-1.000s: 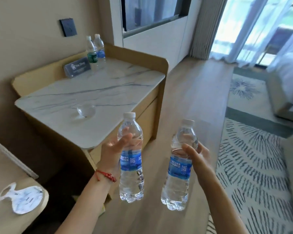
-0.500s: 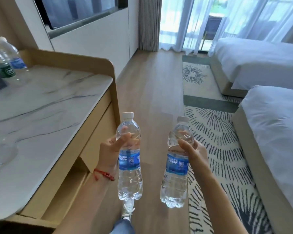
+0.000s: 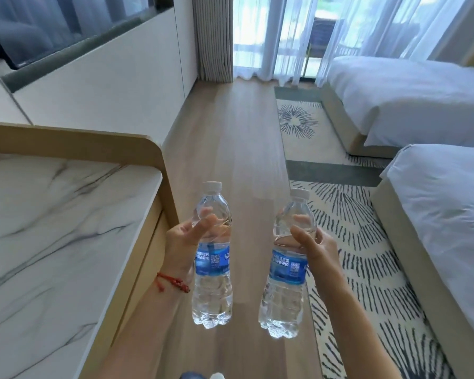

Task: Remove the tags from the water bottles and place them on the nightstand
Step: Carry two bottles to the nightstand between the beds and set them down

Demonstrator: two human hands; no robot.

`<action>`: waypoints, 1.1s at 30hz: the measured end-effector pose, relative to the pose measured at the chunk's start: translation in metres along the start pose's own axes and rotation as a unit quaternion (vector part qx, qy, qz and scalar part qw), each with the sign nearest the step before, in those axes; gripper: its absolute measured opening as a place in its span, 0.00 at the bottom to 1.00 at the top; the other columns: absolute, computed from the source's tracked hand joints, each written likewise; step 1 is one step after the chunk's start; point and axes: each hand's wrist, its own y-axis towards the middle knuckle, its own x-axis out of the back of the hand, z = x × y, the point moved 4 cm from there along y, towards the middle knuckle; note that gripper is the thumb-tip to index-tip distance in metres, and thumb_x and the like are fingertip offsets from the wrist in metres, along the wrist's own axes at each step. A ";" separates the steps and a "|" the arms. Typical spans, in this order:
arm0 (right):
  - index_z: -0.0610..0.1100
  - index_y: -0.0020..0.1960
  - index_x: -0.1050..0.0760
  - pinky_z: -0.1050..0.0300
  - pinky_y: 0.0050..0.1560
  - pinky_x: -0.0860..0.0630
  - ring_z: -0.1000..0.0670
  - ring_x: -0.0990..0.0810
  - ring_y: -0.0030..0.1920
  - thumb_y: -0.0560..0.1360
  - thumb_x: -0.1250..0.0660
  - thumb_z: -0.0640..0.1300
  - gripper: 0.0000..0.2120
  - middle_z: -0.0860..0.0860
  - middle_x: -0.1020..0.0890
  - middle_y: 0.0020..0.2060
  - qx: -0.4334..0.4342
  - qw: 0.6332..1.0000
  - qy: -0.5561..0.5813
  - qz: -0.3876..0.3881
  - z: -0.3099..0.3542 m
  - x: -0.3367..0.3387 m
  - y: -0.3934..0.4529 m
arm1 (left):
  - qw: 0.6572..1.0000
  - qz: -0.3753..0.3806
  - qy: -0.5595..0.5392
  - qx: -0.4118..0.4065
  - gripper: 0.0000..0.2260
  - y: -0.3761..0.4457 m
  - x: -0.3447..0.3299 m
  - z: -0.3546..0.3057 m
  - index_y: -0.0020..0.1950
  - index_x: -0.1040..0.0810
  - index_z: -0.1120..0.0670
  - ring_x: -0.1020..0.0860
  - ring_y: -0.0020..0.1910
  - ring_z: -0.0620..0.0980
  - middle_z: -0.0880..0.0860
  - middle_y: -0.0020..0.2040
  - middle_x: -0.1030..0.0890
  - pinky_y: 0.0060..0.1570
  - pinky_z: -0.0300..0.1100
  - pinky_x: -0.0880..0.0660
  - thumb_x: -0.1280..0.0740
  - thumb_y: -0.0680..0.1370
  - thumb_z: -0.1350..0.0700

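White bedding covers the two beds (image 3: 411, 97) along my right, and a cream rug with dark dashed fan patterns (image 3: 359, 242) runs beside them over the pale wood plank floor (image 3: 238, 149). On my left sits the white marble-topped desk with a tan wooden raised rim (image 3: 52, 228).

Over the floor, between desk and rug, I hold two bottles upright and apart. My left hand (image 3: 182, 243), a red cord bracelet (image 3: 173, 281) at its wrist, has its grip wrapped around the clear plastic water bottle with a blue label and white cap (image 3: 212, 269), thumb across the shoulder. My right hand (image 3: 316, 248) grips the second clear blue-labelled water bottle (image 3: 286, 272) the same way, just above its label. I see no tag on either neck.
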 end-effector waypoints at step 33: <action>0.46 0.49 0.24 0.64 0.35 0.21 0.51 0.15 0.38 0.55 0.28 0.58 0.26 0.49 0.15 0.37 -0.035 0.999 -0.003 -0.030 0.016 0.031 0.600 | 0.999 0.018 0.013 0.047 0.30 0.582 -0.185 -0.017 0.50 0.19 0.55 0.17 0.37 0.54 0.56 0.40 0.15 0.32 0.42 0.21 0.21 0.54 0.43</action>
